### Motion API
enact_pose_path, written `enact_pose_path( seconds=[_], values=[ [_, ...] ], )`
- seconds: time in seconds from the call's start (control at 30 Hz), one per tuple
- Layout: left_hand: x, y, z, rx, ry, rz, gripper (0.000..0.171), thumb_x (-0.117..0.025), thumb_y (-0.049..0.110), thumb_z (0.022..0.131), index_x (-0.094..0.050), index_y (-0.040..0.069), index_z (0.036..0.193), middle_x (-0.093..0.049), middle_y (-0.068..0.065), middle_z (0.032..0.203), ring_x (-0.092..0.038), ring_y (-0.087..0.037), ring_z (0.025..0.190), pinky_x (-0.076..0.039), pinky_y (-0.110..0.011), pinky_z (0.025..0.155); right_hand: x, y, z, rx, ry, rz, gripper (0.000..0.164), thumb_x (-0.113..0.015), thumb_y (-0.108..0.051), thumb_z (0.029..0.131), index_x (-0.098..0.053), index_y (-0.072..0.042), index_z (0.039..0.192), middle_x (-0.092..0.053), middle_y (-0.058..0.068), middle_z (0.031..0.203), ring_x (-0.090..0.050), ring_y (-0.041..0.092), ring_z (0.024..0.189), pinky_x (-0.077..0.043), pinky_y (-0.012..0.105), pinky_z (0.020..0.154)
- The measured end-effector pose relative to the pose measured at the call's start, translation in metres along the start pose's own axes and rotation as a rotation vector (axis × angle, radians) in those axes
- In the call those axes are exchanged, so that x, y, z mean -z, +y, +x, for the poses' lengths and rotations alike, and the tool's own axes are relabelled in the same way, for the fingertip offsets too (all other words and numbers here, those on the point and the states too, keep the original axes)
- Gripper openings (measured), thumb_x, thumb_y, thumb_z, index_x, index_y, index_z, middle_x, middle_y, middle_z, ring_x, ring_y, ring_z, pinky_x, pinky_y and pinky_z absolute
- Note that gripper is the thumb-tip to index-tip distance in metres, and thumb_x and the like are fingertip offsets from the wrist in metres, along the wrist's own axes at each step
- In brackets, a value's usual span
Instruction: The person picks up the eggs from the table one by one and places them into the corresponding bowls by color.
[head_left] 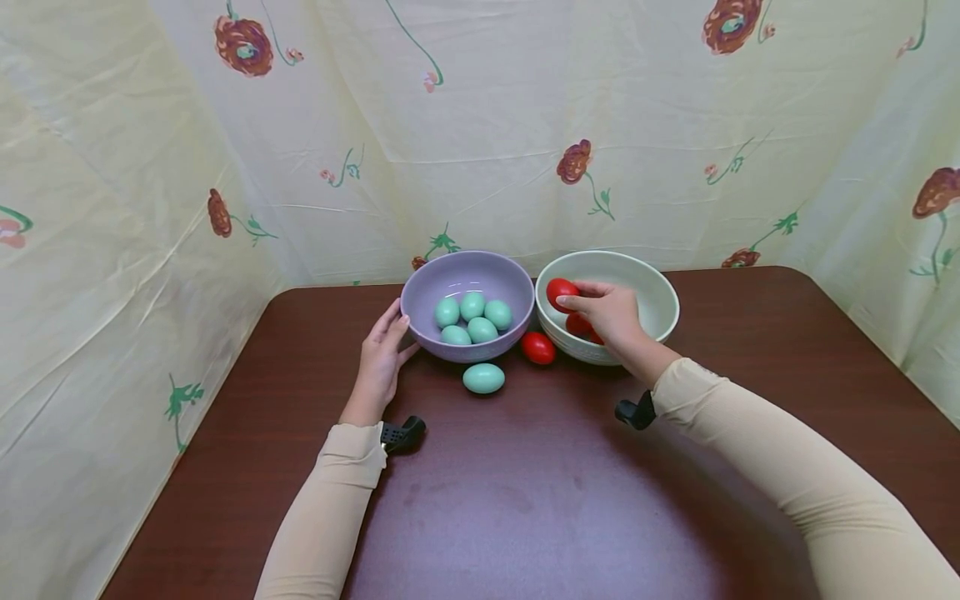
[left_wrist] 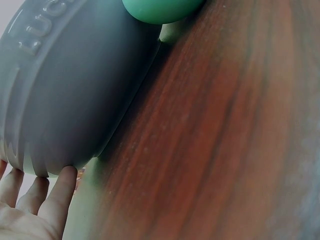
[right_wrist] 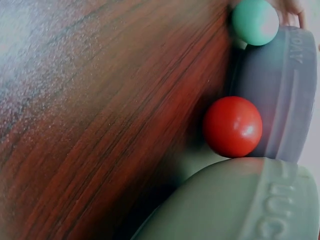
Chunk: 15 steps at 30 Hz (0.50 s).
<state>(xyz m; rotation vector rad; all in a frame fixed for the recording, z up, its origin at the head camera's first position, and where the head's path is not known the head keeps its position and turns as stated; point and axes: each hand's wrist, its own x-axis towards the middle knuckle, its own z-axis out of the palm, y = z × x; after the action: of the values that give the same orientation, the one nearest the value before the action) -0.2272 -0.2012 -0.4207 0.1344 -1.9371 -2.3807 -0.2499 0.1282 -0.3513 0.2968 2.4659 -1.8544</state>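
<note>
My right hand (head_left: 613, 317) pinches a red egg (head_left: 562, 292) between thumb and fingers, over the left inside of the pale green bowl (head_left: 652, 304). More red eggs (head_left: 577, 324) lie in that bowl below it, partly covered by the hand. With fairly straight fingers my left hand (head_left: 378, 358) rests against the left side of the purple bowl (head_left: 468, 265); its fingertips (left_wrist: 62, 177) touch the outer wall. Several mint green eggs (head_left: 472, 306) lie inside the purple bowl. The right hand is out of sight in the right wrist view.
A loose mint green egg (head_left: 483, 378) lies on the dark wooden table (head_left: 510, 500) before the purple bowl. Another red egg (head_left: 537, 348) sits by the gap between the two bowls. A flowered cloth (head_left: 480, 125) hangs behind the table.
</note>
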Motion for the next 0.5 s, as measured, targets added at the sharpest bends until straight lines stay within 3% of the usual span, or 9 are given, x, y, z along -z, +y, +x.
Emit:
enact_pose_path(
  seconds=[0.23, 0.5],
  values=[
    [0.0005, 0.0001, 0.0008, -0.004, 0.001, 0.003, 0.056, -0.054, 0.027, 0.103, -0.036, 0.019, 0.155, -0.032, 0.000, 0.163, -0.038, -0.017, 0.146, -0.042, -0.048, 0.113, -0.0022, 0.0013, 0.0008, 0.026, -0.003, -0.123, 0.050, -0.077, -0.028, 0.087, -0.065, -0.014, 0.133, -0.068, 0.011, 0.129, -0.069, 0.025, 0.105, -0.057, 0.026, 0.087],
    [-0.0001, 0.0005, 0.0005, -0.003, -0.001, -0.005, 0.054, -0.054, 0.026, 0.103, -0.037, 0.019, 0.154, -0.034, -0.001, 0.162, -0.040, -0.016, 0.145, -0.043, -0.048, 0.112, -0.0022, 0.0029, 0.0027, 0.045, -0.023, -0.193, 0.049, -0.077, -0.024, 0.087, -0.065, -0.009, 0.132, -0.066, 0.014, 0.132, -0.058, 0.026, 0.116, -0.046, 0.017, 0.079]
  ],
)
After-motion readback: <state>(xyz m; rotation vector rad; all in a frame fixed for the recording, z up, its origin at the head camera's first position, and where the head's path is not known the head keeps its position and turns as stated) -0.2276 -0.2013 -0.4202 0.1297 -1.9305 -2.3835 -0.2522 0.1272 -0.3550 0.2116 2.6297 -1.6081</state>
